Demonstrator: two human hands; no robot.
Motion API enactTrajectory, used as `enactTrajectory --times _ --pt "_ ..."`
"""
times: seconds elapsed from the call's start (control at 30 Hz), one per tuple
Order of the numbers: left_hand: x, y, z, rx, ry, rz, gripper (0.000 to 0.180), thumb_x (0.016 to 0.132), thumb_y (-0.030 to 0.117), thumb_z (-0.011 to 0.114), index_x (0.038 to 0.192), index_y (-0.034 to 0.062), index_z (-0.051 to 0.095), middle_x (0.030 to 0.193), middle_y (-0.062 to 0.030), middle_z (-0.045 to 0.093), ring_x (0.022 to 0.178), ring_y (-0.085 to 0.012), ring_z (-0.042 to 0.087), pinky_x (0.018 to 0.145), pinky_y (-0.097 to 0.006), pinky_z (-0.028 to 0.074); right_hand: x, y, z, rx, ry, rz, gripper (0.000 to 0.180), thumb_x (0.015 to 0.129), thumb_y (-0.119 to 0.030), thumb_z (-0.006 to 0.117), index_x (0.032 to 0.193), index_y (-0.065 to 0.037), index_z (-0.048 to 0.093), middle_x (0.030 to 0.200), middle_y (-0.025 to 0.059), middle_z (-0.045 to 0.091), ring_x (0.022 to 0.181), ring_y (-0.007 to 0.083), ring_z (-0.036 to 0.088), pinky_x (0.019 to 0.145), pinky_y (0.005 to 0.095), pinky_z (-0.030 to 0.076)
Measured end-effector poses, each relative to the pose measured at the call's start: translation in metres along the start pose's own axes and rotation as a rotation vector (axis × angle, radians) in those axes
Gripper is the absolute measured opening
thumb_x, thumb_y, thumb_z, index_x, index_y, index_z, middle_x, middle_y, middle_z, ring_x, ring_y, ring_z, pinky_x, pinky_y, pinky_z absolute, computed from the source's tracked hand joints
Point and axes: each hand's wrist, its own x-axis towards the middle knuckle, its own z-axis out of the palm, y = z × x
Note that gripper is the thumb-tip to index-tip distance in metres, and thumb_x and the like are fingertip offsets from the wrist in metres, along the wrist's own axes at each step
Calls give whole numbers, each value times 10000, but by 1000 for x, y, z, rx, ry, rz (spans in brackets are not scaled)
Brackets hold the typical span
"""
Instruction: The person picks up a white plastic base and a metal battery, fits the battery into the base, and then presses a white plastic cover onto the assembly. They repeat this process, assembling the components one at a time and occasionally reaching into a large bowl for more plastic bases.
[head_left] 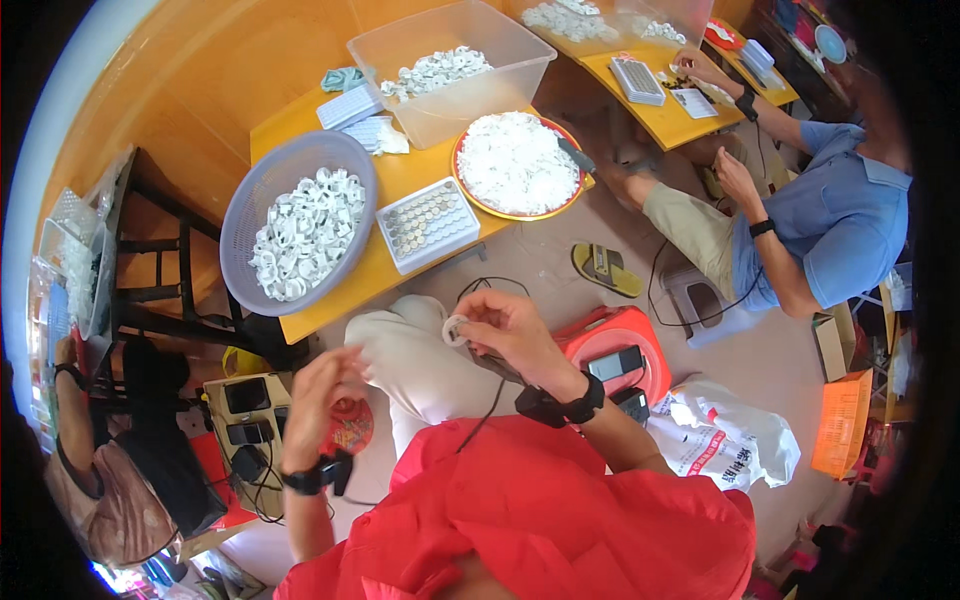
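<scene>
A small white plastic ring-shaped part [455, 331] is pinched between the thumb and fingers of my right hand [512, 338], above my lap. To its left, my left hand [325, 400] is raised beside my knee; its fingers are smeared by motion, and whether anything is in them cannot be made out. On the yellow table ahead stand a grey-purple basket [234, 225] full of white plastic parts [310, 235], a white tray [412, 262] with rows of small round metallic pieces [425, 222], and a round red-and-yellow tray [470, 207] heaped with small white pieces [515, 160].
A clear bin [440, 122] with white parts stands at the table's back. A co-worker in a blue shirt [830, 215] sits at the right, another person [110, 490] at the far left. Beside me are a red stool [650, 372] bearing a phone, and a white plastic bag [735, 430].
</scene>
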Motion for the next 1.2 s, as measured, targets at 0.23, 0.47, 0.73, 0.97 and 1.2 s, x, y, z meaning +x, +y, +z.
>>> enactTrajectory --times 0.23,0.47,0.73,0.97,1.2 --pt "46 -11 83 -213 -178 130 421 932 261 428 1221 -43 460 1069 -108 577 879 -168 585 728 -277 496 11 2 13 -1 79 -107 83 805 -45 605 845 -13 540 698 1 570 594 34 521 505 171 408" --pt "70 -35 54 -339 -152 -24 285 884 97 511 1117 -64 540 983 -140 607 837 -200 613 711 -266 529 30 19 19 -212 120 -13 86 790 -56 626 828 -17 560 748 35 576 630 57 545 528 182 423" --pt "94 -111 26 -495 -344 -21 230 848 84 552 1034 -48 581 978 -140 612 836 -222 621 740 -325 532 116 -53 -93 -1045 473 -407 217 740 -214 653 814 -11 641 789 118 627 725 225 598 659 306 458" --pt "105 -107 33 -582 -331 -68 211 845 47 545 1026 -48 597 948 -118 607 825 -202 610 732 -328 534 211 -80 -168 -1593 181 -226 590 777 -501 553 1238 -143 463 1298 164 371 1195 363 356 983 418 319" --pt "107 -114 32 -638 -314 -49 222 853 69 543 1035 -47 593 951 -113 607 838 -203 607 735 -336 535 235 -63 -174 -1564 22 -20 629 819 -568 435 1331 -209 360 1388 167 266 1289 371 223 1035 477 219"
